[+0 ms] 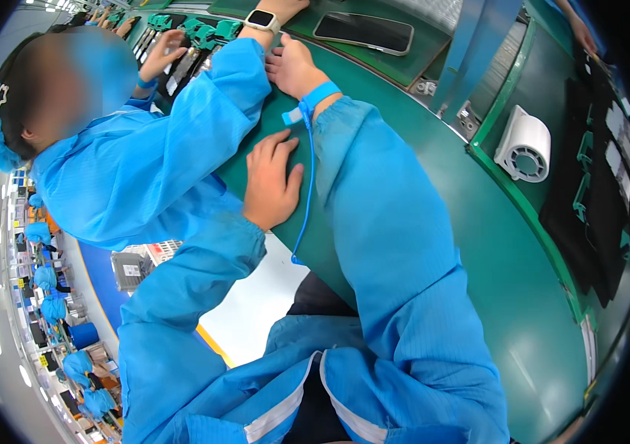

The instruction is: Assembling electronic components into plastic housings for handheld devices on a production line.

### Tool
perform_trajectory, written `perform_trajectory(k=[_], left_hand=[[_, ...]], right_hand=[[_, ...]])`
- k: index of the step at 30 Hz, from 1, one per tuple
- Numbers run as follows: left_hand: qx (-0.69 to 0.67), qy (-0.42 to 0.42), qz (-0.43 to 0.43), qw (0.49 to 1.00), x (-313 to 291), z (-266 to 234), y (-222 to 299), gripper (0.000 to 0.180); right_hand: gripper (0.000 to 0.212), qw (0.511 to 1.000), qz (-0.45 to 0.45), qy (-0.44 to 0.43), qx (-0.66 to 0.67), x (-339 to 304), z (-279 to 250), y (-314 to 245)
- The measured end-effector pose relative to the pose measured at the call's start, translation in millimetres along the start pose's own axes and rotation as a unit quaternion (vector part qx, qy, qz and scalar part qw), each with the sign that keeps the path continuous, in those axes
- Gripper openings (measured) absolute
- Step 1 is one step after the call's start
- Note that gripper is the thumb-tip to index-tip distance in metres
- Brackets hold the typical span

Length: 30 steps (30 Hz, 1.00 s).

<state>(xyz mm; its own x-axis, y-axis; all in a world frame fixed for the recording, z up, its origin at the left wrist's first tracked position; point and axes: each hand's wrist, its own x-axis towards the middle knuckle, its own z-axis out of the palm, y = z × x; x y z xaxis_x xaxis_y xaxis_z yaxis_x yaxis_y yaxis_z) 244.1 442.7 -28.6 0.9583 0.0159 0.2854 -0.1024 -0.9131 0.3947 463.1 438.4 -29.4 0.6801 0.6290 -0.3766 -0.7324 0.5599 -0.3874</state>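
My left hand [273,181] lies on the green worktable [411,148] near its edge, fingers spread and holding nothing. Farther out, my right hand [297,68] rests beside the co-worker's sleeve [237,89], its fingers loosely bent and apart, with nothing visible in them. A blue wrist strap [312,101] circles my right wrist, and its thin cord [310,192] hangs down past my left hand to the table's edge. Beyond my right hand, a smartphone [364,34] with a dark screen lies on a green mat [426,59].
To my left sits a co-worker in blue, whose watch-wearing hand [274,13] reaches over the table by green fixtures [207,31]. A metal post [474,55] rises ahead. On the right, past a green rail [511,185], stand a white fan [526,144] and black strips with parts [588,177].
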Motion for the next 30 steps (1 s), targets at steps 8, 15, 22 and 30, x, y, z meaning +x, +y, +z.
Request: perform_trajectory(k=[8,15,22,30], left_hand=[[-0.006,-0.01,0.008,1.0,5,1,3,0.041],[-0.024,-0.007,-0.008,1.0,0,0,-1,0.04],[-0.028,0.029,0.035,0.999,-2,-2,-4,0.033],[-0.007,0.052,0.117,0.992,-4,6,6,0.023]], right_hand=[[0.041,0.935,-0.203,0.007,-0.292,10,-49,13],[0.027,0.854,-0.347,0.055,-0.383,-27,-50,22],[0.02,0.736,-0.462,0.056,-0.493,-63,-48,23],[0.019,0.567,-0.474,-0.074,-0.669,-151,-92,-8]])
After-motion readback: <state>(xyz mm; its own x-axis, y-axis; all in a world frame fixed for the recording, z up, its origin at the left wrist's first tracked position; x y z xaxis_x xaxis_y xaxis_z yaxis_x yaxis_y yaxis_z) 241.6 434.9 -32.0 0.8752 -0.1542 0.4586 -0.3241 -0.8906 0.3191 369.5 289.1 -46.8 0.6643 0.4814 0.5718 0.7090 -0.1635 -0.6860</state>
